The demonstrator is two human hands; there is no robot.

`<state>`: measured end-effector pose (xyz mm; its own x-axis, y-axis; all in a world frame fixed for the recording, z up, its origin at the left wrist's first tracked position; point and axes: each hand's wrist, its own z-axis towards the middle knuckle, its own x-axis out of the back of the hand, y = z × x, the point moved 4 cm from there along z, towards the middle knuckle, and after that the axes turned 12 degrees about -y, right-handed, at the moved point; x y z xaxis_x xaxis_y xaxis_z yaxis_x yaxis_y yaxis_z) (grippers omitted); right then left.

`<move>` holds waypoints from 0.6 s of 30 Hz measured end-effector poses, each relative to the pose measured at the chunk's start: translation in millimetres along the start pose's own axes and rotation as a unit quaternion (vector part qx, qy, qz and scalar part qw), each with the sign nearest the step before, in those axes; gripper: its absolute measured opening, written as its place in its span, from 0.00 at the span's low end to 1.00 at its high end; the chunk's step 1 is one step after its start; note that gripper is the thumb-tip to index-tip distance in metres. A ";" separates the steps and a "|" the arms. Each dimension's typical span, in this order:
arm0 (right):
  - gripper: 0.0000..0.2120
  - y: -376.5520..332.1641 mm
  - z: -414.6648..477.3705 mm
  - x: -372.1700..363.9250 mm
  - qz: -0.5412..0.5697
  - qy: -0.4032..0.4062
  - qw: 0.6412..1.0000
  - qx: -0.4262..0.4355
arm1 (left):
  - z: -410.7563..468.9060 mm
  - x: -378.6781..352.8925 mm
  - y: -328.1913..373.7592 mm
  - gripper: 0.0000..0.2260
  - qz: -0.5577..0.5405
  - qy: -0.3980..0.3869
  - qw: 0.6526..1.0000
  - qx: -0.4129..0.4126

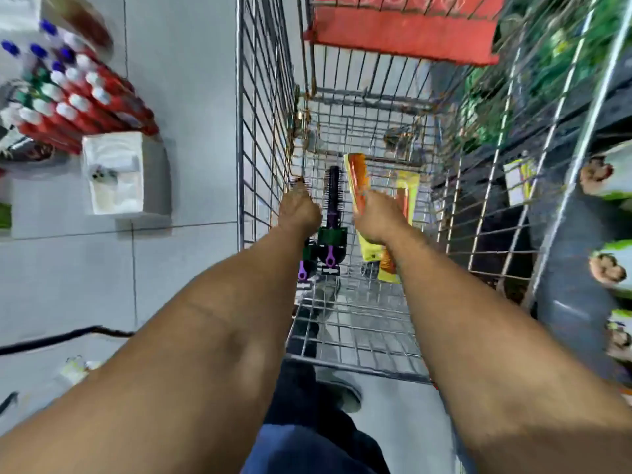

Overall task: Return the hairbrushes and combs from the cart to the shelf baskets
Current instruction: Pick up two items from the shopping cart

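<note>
Both my arms reach down into a wire shopping cart (pixel 359 336). My right hand (pixel 378 217) is shut on an orange comb in yellow packaging (pixel 357 179); another yellow-and-orange comb pack (pixel 407 189) lies just beside it. A black round hairbrush with a purple handle (pixel 332 206) lies on the cart floor between my hands. My left hand (pixel 299 208) is closed over a second hairbrush, whose purple handle end (pixel 302 271) shows below my wrist. Whether that brush is lifted off the floor I cannot tell.
The cart's red child seat (pixel 403 32) is at the far end. Red bottles with white caps (pixel 78 97) and a white box (pixel 114 172) stand on the left. A dark shelf (pixel 564 302) with packaged goods runs along the right. A black cable (pixel 61 338) crosses the tiled floor.
</note>
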<state>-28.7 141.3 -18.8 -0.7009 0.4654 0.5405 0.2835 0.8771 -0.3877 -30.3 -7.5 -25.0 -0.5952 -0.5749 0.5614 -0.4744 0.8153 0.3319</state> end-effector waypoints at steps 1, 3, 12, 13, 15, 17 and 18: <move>0.15 4.1 4.5 -8.6 0.012 -0.039 0.999 -0.019 | 1.7 -3.1 -1.1 0.24 0.001 -0.008 1.000 0.020; 0.20 13.6 13.4 -23.3 0.043 -0.094 0.994 -0.047 | 11.5 -9.7 -4.7 0.18 -0.007 0.002 0.999 0.052; 0.14 38.5 27.7 -55.4 0.129 -0.088 0.985 -0.066 | 39.3 -15.2 -9.5 0.15 0.017 0.061 0.990 0.127; 0.13 41.2 28.9 -56.4 0.146 -0.085 0.984 -0.063 | 42.1 -15.1 -9.6 0.16 0.016 0.069 0.989 0.133; 0.10 42.3 29.9 -58.2 0.174 -0.089 0.979 -0.060 | 43.7 -13.4 -9.4 0.16 0.013 0.074 0.987 0.140; 0.10 41.9 31.6 -61.3 0.200 -0.092 0.974 -0.061 | 45.0 -10.9 -9.3 0.15 0.015 0.070 0.987 0.141; 0.10 41.2 31.9 -62.3 0.212 -0.091 0.971 -0.064 | 45.5 -9.2 -8.5 0.15 0.016 0.070 0.988 0.136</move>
<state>5.7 144.7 -92.3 -0.6044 0.7691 0.2078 0.6423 0.6247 -0.4441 -50.3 -12.3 -67.4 -0.5262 -0.5187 0.6739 -0.6249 0.7733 0.1073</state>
